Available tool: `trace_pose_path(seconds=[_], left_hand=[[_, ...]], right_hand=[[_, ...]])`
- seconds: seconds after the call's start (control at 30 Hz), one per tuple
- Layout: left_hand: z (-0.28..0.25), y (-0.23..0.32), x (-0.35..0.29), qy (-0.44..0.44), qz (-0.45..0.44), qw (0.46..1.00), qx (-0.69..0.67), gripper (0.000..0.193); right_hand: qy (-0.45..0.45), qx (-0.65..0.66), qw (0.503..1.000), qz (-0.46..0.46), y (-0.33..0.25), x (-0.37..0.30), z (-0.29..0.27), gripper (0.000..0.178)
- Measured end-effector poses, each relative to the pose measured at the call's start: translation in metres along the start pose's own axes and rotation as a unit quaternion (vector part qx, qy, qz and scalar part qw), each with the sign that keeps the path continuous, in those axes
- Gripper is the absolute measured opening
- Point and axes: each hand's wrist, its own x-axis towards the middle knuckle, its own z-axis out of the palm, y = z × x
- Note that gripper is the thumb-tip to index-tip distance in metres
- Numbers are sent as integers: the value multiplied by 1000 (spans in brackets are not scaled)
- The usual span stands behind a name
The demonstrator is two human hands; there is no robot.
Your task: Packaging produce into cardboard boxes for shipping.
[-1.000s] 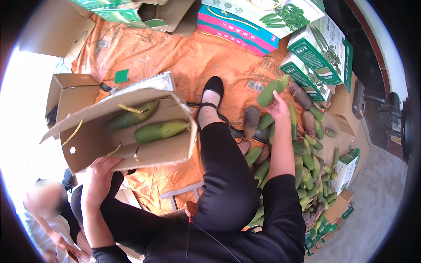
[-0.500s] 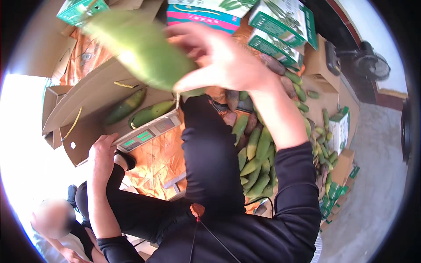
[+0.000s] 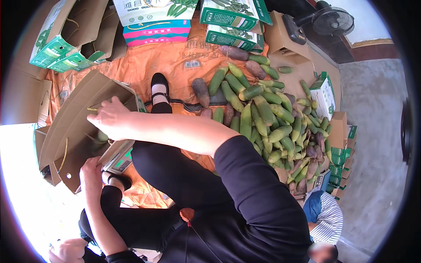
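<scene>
An open cardboard box (image 3: pixel 72 116) with yellow cord handles stands at the left. My right hand (image 3: pixel 112 120) reaches over its near wall and down into it, fingers curled around a green radish (image 3: pixel 101 136). Most of that radish is hidden by the hand and the box wall. My left hand (image 3: pixel 91 173) grips the box's near edge, close to a pale panel (image 3: pixel 119 162) with lit green rectangles. The other radishes inside the box are hidden from view.
A heap of green radishes (image 3: pixel 263 114) lies on an orange sheet (image 3: pixel 175 63) to the right. Green and white cartons (image 3: pixel 230 17) stand at the back. A fan (image 3: pixel 332 22) is at the far right. One person (image 3: pixel 329 215) sits at the lower right, another's hand (image 3: pixel 68 250) shows at lower left.
My right hand has swung left and down, carrying the green radish from the air into the box. My left hand stays on the box edge. The view has shifted right.
</scene>
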Motion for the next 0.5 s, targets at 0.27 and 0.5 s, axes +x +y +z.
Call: trace_pose_path(seconds=[0.27,0.5], left_hand=[[1,-2,0,-6,18,1000,2,23],[6,-1,1,1,17,1000,-8,24]], right_hand=[[182,282,918,209,109,-132,-41,41],[216,60,804,550,253,-360,-30,44]])
